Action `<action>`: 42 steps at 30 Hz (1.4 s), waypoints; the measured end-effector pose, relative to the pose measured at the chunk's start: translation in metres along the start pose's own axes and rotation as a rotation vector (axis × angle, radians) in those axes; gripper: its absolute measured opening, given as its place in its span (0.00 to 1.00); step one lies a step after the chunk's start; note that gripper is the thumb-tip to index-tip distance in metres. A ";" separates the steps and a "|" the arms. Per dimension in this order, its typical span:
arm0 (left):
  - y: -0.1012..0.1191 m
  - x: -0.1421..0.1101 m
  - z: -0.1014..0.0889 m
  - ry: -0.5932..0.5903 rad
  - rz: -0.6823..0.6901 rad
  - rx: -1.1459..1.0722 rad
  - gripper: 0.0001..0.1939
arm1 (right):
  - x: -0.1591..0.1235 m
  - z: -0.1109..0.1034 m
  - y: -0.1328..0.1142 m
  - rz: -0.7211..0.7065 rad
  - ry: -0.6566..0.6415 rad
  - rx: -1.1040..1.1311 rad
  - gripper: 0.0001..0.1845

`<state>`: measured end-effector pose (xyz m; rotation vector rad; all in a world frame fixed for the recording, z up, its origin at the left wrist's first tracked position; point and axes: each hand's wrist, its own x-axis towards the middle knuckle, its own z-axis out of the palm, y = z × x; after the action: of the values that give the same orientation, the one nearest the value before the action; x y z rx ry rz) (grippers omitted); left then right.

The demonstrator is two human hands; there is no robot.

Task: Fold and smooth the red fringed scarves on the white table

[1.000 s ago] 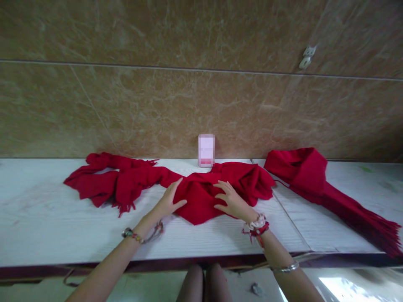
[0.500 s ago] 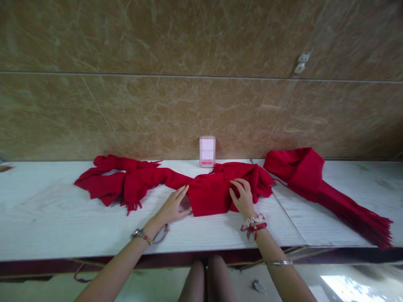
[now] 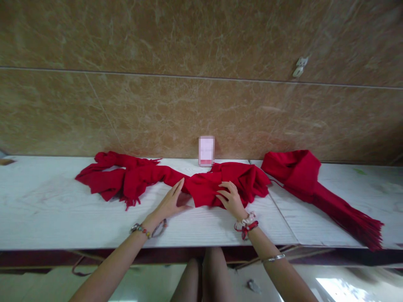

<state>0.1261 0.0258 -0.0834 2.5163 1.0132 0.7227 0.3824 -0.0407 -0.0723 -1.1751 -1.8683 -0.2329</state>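
Observation:
A red scarf (image 3: 204,188) lies bunched in the middle of the white table, its near part a smoother folded panel. My left hand (image 3: 171,202) is at the panel's left edge, fingers stretched out and the thumb apart below. Its fingertips touch the red cloth there. On top of the panel rests my right hand (image 3: 232,199), fingers spread and slightly bent on the fabric. Loose red fringed cloth (image 3: 126,178) trails off to the left, joining the middle one by a narrow strip; whether it is one piece I cannot tell.
Another red scarf (image 3: 302,180), folded with long fringes, lies on the right of the white table (image 3: 63,222). A phone-like device (image 3: 206,151), its screen blurred, leans against the brown marbled wall (image 3: 157,109). A small white hook (image 3: 300,67) is fixed to the wall.
My right hand has slid left across the panel. The panel's near edge has drawn back from the table's front and its left side now looks slightly raised. My left hand has barely moved.

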 end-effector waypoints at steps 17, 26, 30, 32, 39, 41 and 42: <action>0.018 0.079 0.004 0.186 -0.169 -0.226 0.10 | 0.070 -0.005 0.033 0.196 0.195 -0.106 0.12; 0.020 0.069 0.005 0.045 -0.090 0.126 0.01 | 0.015 0.015 -0.013 -0.196 -0.390 -0.227 0.02; 0.020 0.072 0.005 0.013 -0.105 0.124 0.03 | 0.009 0.022 -0.006 -0.183 -0.412 -0.236 0.10; 0.020 0.073 0.007 0.008 -0.115 0.099 0.02 | 0.009 0.022 -0.007 -0.174 -0.403 -0.199 0.10; 0.013 0.080 0.010 0.056 -0.164 0.068 0.05 | 0.015 0.008 -0.007 -0.065 -0.197 -0.034 0.11; 0.010 0.086 0.001 0.115 -0.203 0.080 0.06 | 0.017 -0.001 -0.003 -0.080 -0.153 -0.011 0.12; 0.008 0.090 -0.004 0.144 -0.223 0.087 0.06 | 0.018 -0.006 -0.001 -0.087 -0.131 -0.003 0.12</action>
<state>0.1836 0.0844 -0.0463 2.3976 1.3766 0.8169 0.3824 -0.0330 -0.0552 -1.1353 -2.0370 -0.2109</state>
